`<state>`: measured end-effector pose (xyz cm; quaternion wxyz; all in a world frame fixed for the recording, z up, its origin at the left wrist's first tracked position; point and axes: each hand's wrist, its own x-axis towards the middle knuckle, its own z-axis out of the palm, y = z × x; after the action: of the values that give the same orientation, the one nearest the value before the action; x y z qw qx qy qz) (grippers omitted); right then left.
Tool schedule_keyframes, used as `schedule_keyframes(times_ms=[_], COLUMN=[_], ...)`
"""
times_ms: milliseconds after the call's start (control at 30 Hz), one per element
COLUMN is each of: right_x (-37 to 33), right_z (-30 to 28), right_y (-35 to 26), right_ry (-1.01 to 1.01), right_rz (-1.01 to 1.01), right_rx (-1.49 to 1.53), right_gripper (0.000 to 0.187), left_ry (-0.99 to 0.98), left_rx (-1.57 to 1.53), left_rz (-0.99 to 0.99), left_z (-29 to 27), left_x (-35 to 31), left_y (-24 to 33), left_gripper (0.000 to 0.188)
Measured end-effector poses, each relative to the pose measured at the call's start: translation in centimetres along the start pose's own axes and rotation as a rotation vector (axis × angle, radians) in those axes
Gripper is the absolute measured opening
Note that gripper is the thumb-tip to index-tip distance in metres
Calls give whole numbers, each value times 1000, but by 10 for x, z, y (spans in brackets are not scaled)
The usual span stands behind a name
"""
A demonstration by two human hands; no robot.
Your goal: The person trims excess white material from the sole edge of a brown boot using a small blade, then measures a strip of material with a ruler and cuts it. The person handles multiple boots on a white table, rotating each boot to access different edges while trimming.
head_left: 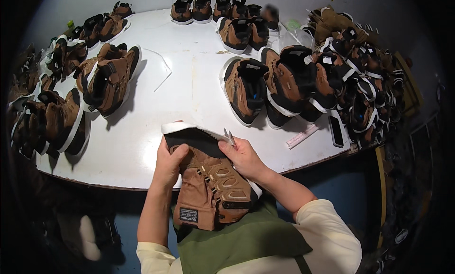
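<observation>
Left fingers (178, 155) and right fingers (229, 151) clasp the shoe (199, 193); I judge it soft, best held by the sole (175, 127) between them.

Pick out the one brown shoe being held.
The shoe at the lower middle: the left hand and right hand hold it; no hand touches the other shoes.

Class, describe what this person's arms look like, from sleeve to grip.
The left sleeve and right sleeve are short, pale cream. Both forearms are bare, without visible watch or bracelet; left grip and right grip are ungloved.
</observation>
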<state>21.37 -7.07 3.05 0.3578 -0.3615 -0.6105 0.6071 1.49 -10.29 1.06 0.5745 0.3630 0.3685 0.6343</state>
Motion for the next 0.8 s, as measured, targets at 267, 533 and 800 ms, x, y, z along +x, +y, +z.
schedule_keyframes(times_ms=[267, 533, 800], right_x=[-8, -4, -2], right_z=[3, -8, -16], right_y=[-2, 20, 28], right_ry=[25, -39, -48], right_rz=[29, 52, 105], right_rx=[304, 334, 499], right_gripper=[33, 34, 35], left_ry=[73, 90, -52], left_rx=[69, 277, 208], left_rz=[124, 41, -17], left_z=[0, -1, -6], left_x=[-3, -8, -7], left_y=[-15, 3, 20], left_gripper=[50, 41, 33])
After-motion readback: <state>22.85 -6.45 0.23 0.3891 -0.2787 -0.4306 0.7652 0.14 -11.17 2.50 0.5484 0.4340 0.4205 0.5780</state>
